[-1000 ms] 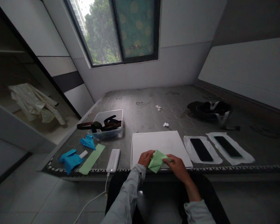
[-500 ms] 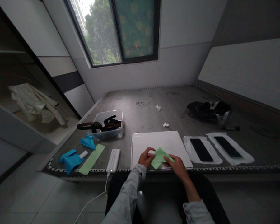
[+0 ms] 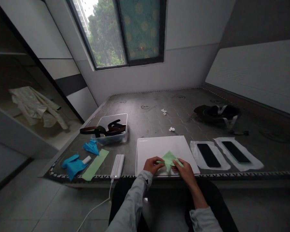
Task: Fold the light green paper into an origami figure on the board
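Observation:
A partly folded piece of green paper (image 3: 169, 158) is held between my two hands, just over the white box (image 3: 147, 146) near the front edge. My left hand (image 3: 153, 165) pinches its left corner between thumb and fingers. On the other side my right hand (image 3: 182, 168) grips the right part, with the thumb on top and fingers beneath. Creases and a lower point hanging down show in the paper. Its underside is hidden from me.
To the left lie a green paper strip (image 3: 95, 165), blue folded paper (image 3: 74, 167) and a white power bank (image 3: 117, 166) with a cable. A clear bin (image 3: 124, 137) holds belts. At right are two phones (image 3: 208, 155) on white sheets and a black cap (image 3: 207, 114).
The green paper has changed from a compact diamond to a wider shape with side points. My left hand has shifted its pinch to the paper's left corner.

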`<state>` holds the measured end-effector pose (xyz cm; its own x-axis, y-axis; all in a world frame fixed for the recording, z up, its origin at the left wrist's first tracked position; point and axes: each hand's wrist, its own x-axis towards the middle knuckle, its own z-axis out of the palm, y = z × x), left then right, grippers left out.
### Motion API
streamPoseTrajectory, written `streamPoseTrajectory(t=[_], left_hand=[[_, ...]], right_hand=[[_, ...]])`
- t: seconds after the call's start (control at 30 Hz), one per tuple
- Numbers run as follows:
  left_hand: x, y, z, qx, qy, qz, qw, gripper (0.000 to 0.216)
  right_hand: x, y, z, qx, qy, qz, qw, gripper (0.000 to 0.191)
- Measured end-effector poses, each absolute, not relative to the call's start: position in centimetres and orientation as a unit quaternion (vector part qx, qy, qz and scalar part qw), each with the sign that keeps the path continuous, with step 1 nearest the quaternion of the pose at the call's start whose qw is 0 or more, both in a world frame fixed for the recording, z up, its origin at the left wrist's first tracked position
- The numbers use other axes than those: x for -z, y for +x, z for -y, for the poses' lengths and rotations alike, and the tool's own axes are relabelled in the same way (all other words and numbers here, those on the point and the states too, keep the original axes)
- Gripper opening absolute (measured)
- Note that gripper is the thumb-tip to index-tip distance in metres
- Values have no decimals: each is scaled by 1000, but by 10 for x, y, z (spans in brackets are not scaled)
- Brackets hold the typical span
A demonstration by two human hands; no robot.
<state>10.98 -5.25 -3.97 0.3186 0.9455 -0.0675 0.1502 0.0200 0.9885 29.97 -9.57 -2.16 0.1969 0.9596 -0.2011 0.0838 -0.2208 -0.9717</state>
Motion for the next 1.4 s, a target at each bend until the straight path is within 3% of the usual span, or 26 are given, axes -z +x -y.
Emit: streamPoseTrajectory(t=[0.17,0.3,0.47,0.63,0.8,0.97,1.17,1.4], left_hand=[[40,110,51,-374,565,-486,552,35],[38,109,52,-377,563,-474,562,47],[39,107,53,-351,598,-459,556,44],[40,107,53,-358,569,-463,578,59],[43,109,52,-350,558,-439,611,48],[48,111,50,-359,549,-437,615,56],[47,113,49,-373,547,-432,612,62],[42,110,48,-369,569,-428,597,55]], right_hand=[[24,297,99,-487,-585,463,454,43],[21,293,102,-469,-570,515,436,54],[19,285,100,-377,-621,548,415,38],[21,282,97,-353,-649,512,438,53],[24,276,97,-346,-649,479,480,53],[38,267,96,-337,-635,456,525,64],[44,264,95,-266,-615,530,520,25],[37,257,96,-275,-614,517,529,27]])
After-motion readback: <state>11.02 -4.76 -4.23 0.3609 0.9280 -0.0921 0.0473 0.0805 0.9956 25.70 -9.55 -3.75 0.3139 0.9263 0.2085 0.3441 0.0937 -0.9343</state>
